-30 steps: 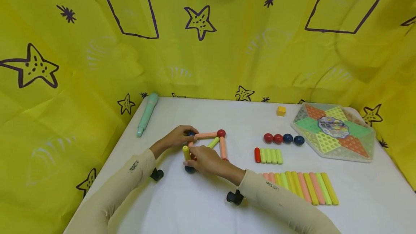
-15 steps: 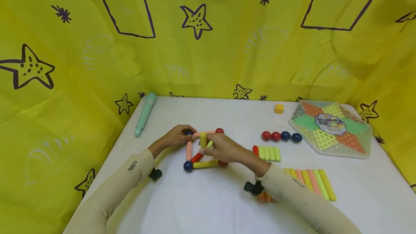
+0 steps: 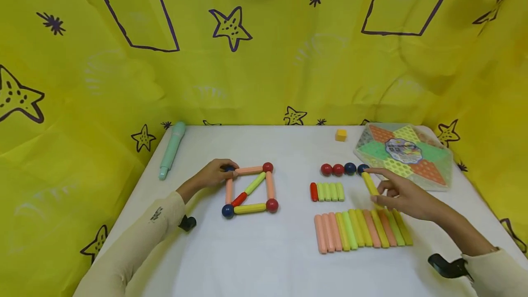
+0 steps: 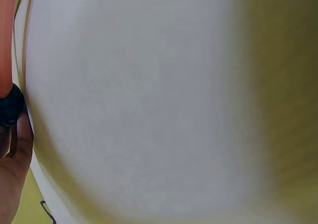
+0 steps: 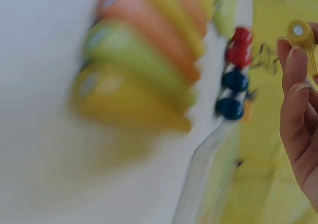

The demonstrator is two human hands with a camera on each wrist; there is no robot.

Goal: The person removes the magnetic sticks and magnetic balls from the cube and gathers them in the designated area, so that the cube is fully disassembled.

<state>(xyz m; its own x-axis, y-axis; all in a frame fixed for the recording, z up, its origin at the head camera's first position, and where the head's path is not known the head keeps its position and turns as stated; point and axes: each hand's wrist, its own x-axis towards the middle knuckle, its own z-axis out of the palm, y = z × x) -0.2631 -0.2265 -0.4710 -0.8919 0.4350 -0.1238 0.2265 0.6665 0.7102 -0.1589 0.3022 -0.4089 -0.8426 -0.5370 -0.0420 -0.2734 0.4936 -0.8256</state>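
Observation:
In the head view, my left hand (image 3: pixel 211 174) grips a blue ball (image 3: pixel 229 168) at the far left corner of a square made of magnetic sticks and balls. Pink sticks (image 3: pixel 249 170) form three sides, a yellow stick (image 3: pixel 250 208) the near one, with red balls (image 3: pixel 272 205) at the right corners and another blue ball (image 3: pixel 228 211) at the near left. A red stick and a light green stick (image 3: pixel 255 184) run diagonally inside. Off to the right, my right hand (image 3: pixel 406 195) pinches a yellow magnetic stick (image 3: pixel 370 183), its round metal end showing in the right wrist view.
Red and blue balls (image 3: pixel 338 169) line up beyond a short row of sticks (image 3: pixel 327 191). Nearer lies a long row of coloured sticks (image 3: pixel 360 229). A hexagonal box (image 3: pixel 404 152), a small yellow block (image 3: pixel 341 135) and a mint-green tube (image 3: pixel 172 150) stand toward the back.
My right hand has carried the yellow stick from over the square rightward to beside the row of balls. The left hand stays at its corner ball, and the head view has turned slightly right.

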